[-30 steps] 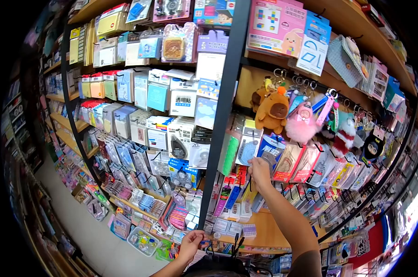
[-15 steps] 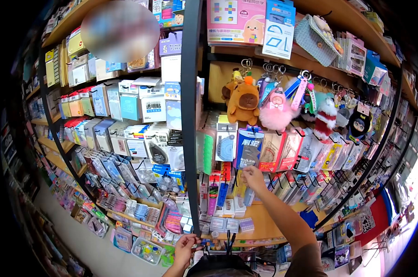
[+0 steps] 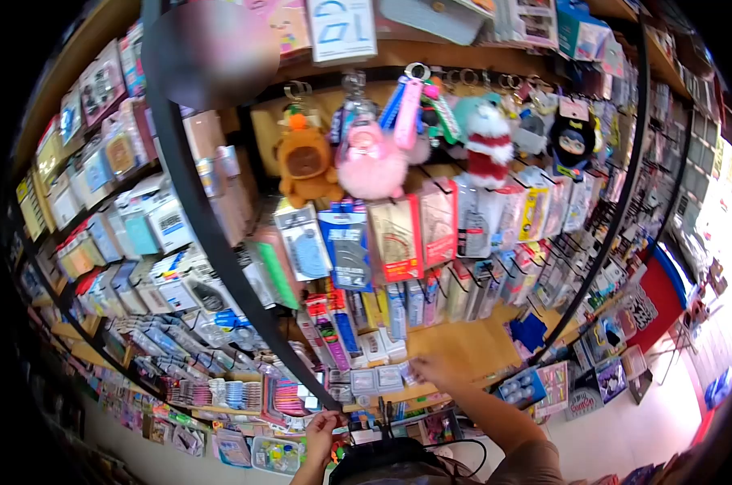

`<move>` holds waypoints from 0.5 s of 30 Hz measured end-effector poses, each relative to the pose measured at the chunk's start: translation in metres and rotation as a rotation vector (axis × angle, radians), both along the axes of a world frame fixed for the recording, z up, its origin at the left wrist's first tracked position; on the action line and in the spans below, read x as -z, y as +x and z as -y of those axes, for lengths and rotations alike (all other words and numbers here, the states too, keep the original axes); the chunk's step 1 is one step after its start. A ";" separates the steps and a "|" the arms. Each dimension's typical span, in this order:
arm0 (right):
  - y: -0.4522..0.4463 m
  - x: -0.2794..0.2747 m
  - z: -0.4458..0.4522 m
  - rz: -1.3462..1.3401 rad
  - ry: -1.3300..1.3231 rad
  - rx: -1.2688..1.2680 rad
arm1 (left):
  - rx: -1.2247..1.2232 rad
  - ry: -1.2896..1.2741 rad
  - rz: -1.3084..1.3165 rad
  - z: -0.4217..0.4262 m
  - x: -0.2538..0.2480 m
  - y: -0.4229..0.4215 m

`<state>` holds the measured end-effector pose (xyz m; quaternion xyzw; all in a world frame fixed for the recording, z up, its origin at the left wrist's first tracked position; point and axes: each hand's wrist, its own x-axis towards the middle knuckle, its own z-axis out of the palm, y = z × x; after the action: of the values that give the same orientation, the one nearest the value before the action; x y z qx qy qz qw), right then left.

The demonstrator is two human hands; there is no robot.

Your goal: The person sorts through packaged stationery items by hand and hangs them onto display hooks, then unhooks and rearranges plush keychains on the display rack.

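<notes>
My right hand (image 3: 432, 373) reaches over the wooden shelf board, its fingers smeared by motion. Just left of its fingertips sits a row of small clear-lidded boxes (image 3: 388, 378); whether it touches them I cannot tell. Behind these lie small white boxes (image 3: 374, 347). Low in the view, my left hand (image 3: 323, 428) has its fingers curled together beside the foot of a black shelf post (image 3: 257, 311). Anything between those fingers is too small to make out. Above the right hand hang a blue ruler pack (image 3: 347, 249) and a red-edged ruler pack (image 3: 396, 238).
Plush keychains, including a brown capybara (image 3: 307, 166) and a pink fluffy doll (image 3: 371, 170), hang above. Packaged stationery fills the racks on the left. A dark blue cloth-like item (image 3: 529, 331) lies on the wooden board (image 3: 471, 339). Black straps or cords (image 3: 386, 416) are below.
My right hand has moved down from the blue ruler pack to beside the small boxes. The view has turned right, shifting the racks left. My left hand stays low near the post.
</notes>
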<state>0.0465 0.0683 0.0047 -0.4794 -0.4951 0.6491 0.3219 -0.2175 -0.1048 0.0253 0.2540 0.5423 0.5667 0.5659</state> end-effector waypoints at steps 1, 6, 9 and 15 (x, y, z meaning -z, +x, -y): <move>0.025 0.043 0.013 0.102 -0.052 -0.005 | 0.064 -0.055 -0.090 -0.003 0.030 -0.006; 0.192 0.325 0.167 0.835 -0.384 0.344 | 0.623 -0.351 -1.531 0.048 0.192 -0.038; 0.274 0.349 0.268 0.867 -0.820 0.518 | 0.580 -0.483 -1.148 0.046 0.203 -0.009; 0.312 0.317 0.309 0.710 -0.847 0.465 | 0.583 -0.534 -0.961 0.029 0.195 0.039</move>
<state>0.3585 -0.2410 -0.3126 -0.8494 -0.1527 0.5025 0.0515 -0.1788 -0.1338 -0.1697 0.4677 0.7679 0.0561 0.4341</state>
